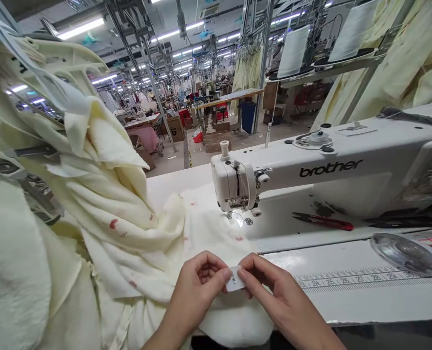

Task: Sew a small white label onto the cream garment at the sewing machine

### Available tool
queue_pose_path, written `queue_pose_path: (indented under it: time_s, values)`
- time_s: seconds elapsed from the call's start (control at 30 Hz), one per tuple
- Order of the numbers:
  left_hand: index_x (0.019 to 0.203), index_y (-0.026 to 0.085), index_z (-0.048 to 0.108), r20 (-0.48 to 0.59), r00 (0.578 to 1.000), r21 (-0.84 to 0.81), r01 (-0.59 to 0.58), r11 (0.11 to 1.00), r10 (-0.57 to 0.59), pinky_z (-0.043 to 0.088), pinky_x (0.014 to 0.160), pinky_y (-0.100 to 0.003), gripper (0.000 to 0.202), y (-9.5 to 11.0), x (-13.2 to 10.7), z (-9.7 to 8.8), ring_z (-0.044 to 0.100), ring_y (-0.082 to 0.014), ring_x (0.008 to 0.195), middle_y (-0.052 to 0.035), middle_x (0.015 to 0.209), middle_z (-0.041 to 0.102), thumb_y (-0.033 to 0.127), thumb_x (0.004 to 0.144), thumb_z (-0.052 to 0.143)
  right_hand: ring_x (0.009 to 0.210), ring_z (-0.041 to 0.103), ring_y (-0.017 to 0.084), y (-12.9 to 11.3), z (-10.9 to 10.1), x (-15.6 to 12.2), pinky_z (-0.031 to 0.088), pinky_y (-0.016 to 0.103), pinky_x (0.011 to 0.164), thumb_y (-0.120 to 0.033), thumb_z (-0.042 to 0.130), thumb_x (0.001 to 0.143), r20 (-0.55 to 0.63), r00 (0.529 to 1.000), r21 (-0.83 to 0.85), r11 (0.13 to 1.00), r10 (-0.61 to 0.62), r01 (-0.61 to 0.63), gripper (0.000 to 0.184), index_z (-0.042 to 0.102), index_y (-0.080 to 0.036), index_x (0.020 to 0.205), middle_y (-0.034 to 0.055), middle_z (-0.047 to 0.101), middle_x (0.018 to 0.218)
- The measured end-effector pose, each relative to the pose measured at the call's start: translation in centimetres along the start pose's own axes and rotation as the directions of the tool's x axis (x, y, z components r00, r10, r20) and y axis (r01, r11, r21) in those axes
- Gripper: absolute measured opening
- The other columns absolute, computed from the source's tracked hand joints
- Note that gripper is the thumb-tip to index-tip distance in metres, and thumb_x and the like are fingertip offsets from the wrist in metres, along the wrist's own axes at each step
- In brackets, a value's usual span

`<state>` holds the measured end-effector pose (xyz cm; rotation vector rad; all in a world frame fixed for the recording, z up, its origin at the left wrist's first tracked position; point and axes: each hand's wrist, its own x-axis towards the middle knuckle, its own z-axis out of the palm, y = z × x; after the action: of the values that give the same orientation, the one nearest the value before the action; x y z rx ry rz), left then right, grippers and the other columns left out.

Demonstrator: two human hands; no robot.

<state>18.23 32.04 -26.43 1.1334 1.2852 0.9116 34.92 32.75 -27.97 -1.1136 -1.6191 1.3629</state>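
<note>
Both my hands pinch a small white label (235, 281) between thumb and forefinger, just above cream fabric (216, 233) spread on the sewing table. My left hand (197, 284) grips the label's left edge; my right hand (270, 289) grips its right edge. The cream fabric, marked with small red spots, runs from a big heap (102, 209) at the left up to the needle area (238, 214) of a white Brother sewing machine (311, 165), which stands behind my hands.
Red-handled snips (323, 221) lie on the machine bed to the right. A printed ruler strip (354, 279) runs along the table's front right, beside a clear round dish (405, 253). More cream garments hang at the upper right. A factory aisle with tables stretches behind.
</note>
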Motion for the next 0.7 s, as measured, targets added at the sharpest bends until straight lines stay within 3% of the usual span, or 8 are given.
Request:
queue_pose_path:
  time_s: [0.13, 0.23, 0.3, 0.37, 0.43, 0.53, 0.6, 0.7]
  values:
    - [0.076, 0.013, 0.059, 0.022, 0.999, 0.027, 0.033, 0.999, -0.034, 0.042, 0.059, -0.022, 0.037, -0.3, -0.1, 0.1, 0.055, -0.0126, 0.059, -0.0016, 0.062, 0.058, 0.048, 0.071, 0.070, 0.065, 0.045, 0.013, 0.3, -0.1, 0.0, 0.034, 0.024, 0.061, -0.047, 0.044, 0.092, 0.008, 1.000, -0.020, 1.000, -0.006, 0.007, 0.035, 0.052, -0.018, 0.075, -0.0016, 0.047, 0.067]
    - [0.073, 0.015, 0.059, 0.019, 1.000, 0.171, 0.021, 0.985, -0.025, 0.041, 0.055, -0.022, 0.031, 0.9, -0.4, -0.3, 0.054, -0.0134, 0.055, -0.0016, 0.058, 0.058, 0.045, 0.073, 0.066, 0.064, 0.047, 0.013, 0.9, -0.6, -0.6, 0.036, 0.023, 0.059, -0.045, 0.042, 0.095, 0.023, 0.999, -0.068, 0.997, -0.037, 0.039, 0.034, 0.053, -0.019, 0.076, -0.0011, 0.050, 0.068]
    - [0.072, 0.016, 0.062, -0.033, 0.995, 0.373, -0.070, 0.925, 0.089, 0.038, 0.052, -0.022, 0.025, 2.7, -0.1, -1.0, 0.053, -0.0138, 0.053, -0.0023, 0.058, 0.059, 0.041, 0.076, 0.062, 0.066, 0.051, 0.012, 1.8, -1.2, -1.2, 0.040, 0.022, 0.060, -0.042, 0.041, 0.097, -0.023, 0.995, -0.164, 0.982, -0.100, 0.095, 0.027, 0.056, -0.021, 0.088, -0.0008, 0.055, 0.076]
    - [0.071, 0.018, 0.064, -0.060, 0.964, 0.557, -0.181, 0.811, 0.257, 0.037, 0.052, -0.023, 0.019, 4.6, 0.9, -1.6, 0.054, -0.0147, 0.055, -0.0027, 0.060, 0.062, 0.035, 0.079, 0.060, 0.074, 0.057, 0.013, 3.2, -2.1, -1.6, 0.046, 0.021, 0.064, -0.038, 0.040, 0.099, -0.102, 0.963, -0.352, 0.914, -0.251, 0.202, 0.021, 0.055, -0.023, 0.104, 0.0005, 0.060, 0.089]
    - [0.070, 0.020, 0.065, -0.022, 0.936, 0.638, -0.258, 0.726, 0.352, 0.039, 0.056, -0.024, 0.014, 5.5, 2.9, -1.8, 0.057, -0.0164, 0.061, -0.0028, 0.066, 0.065, 0.030, 0.079, 0.060, 0.091, 0.060, 0.015, 4.7, -3.0, -1.5, 0.050, 0.022, 0.074, -0.034, 0.040, 0.100, -0.121, 0.875, -0.600, 0.737, -0.468, 0.311, 0.022, 0.053, -0.023, 0.114, 0.0033, 0.061, 0.104]
    - [0.073, 0.020, 0.064, 0.072, 0.933, 0.683, -0.303, 0.664, 0.351, 0.043, 0.065, -0.027, 0.009, 4.2, 6.9, -1.2, 0.060, -0.0205, 0.071, -0.0046, 0.075, 0.067, 0.024, 0.079, 0.058, 0.118, 0.051, 0.021, 6.1, -3.8, -0.4, 0.048, 0.031, 0.090, -0.028, 0.037, 0.100, 0.067, 0.726, -0.843, 0.350, -0.685, 0.408, 0.030, 0.052, -0.016, 0.123, 0.0087, 0.054, 0.126]
    - [0.076, 0.019, 0.062, 0.111, 0.931, 0.713, -0.319, 0.624, 0.348, 0.044, 0.070, -0.031, 0.006, 2.3, 9.4, -0.8, 0.060, -0.0226, 0.076, -0.0065, 0.080, 0.066, 0.019, 0.079, 0.056, 0.125, 0.045, 0.024, 6.4, -3.8, 0.6, 0.046, 0.036, 0.094, -0.024, 0.035, 0.099, 0.217, 0.679, -0.883, 0.155, -0.701, 0.443, 0.034, 0.051, -0.010, 0.125, 0.0113, 0.049, 0.134]
    - [0.080, 0.019, 0.059, 0.166, 0.915, 0.706, -0.371, 0.603, 0.368, 0.044, 0.077, -0.034, 0.008, -0.1, 11.6, -0.9, 0.057, -0.0228, 0.082, -0.0075, 0.088, 0.063, 0.016, 0.080, 0.052, 0.126, 0.043, 0.026, 6.6, -3.6, 1.6, 0.045, 0.042, 0.094, -0.024, 0.036, 0.097, 0.346, 0.654, -0.876, 0.019, -0.673, 0.482, 0.034, 0.054, -0.009, 0.121, 0.0117, 0.049, 0.134]
